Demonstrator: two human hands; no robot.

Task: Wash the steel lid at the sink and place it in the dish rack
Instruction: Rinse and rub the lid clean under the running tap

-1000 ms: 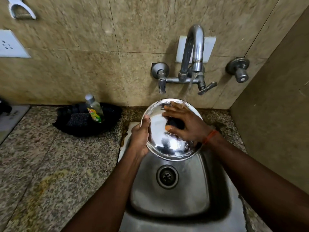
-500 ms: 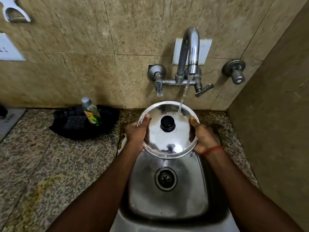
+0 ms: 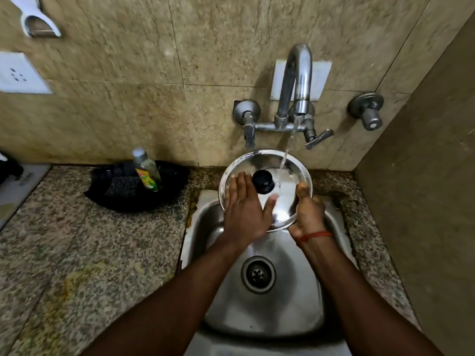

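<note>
Only the right hand (image 3: 308,214) pinches the round shiny steel lid (image 3: 257,160) by its wet rim; left hand (image 3: 244,209) flat, fingers together; it could slip into the steel sink (image 3: 295,309).

Back wall (image 3: 128,111): beige marbled tiles, thin joints, slight sheen.
Side wall (image 3: 424,201): darker brown, meeting it at the right corner.
Worktop (image 3: 64,253): speckled granite with a yellowish stain.
Socket plate (image 3: 19,74): white, upper left.
</note>
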